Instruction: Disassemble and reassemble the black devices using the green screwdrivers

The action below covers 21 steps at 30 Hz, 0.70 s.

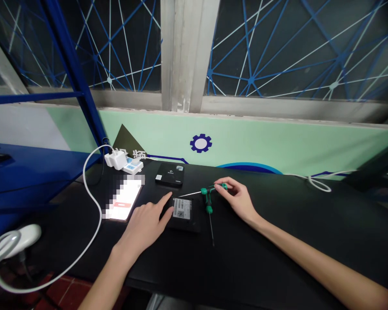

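A black box (194, 224) with a white printed label (182, 208) lies flat on the dark table. At its left side is my left hand (145, 221), index finger stretched toward the upper left corner and thumb against the edge, steadying it. My right hand (237, 198) grips a green-and-black screwdriver (191, 194) by the handle's end with thumb and fingers. Its thin shaft points left, the tip at the box's upper left corner. A second green-handled screwdriver (209, 208) rests on the table right of the box, its shaft toward me.
Behind the box sits another flat black box (170, 174) with a small sticker. A lit phone (126, 200) lies to the left, near a white power strip with a charger (116, 159). A white cable (98, 211) loops over the table's left part. Windows and a green wall stand behind.
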Tool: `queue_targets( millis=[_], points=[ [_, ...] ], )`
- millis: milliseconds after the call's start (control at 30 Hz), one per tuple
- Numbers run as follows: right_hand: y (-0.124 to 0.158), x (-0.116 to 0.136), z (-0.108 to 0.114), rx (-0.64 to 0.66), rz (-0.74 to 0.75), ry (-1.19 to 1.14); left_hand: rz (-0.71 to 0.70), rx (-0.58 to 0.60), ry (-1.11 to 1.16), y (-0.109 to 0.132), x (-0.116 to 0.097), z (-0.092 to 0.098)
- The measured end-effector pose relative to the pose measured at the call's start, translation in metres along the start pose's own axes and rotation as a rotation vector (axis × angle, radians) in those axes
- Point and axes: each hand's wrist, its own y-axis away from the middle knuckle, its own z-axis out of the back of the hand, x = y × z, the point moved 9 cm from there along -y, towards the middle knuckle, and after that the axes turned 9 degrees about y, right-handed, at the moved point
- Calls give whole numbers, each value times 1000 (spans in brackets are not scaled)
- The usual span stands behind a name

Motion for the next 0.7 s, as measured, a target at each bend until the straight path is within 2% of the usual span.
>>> queue_targets(
  millis=[133,300,500,700],
  points=[
    [1,4,-5,61,38,20,-5,-2,0,0,0,0],
    [1,5,-10,157,11,-30,-15,-5,2,0,0,-1],
    [1,-8,-7,167,-52,-157,14,-7,-16,-1,0,-2],
    [0,-12,-7,171,-54,-176,60,-2,-31,-5,4,-4]
  ],
)
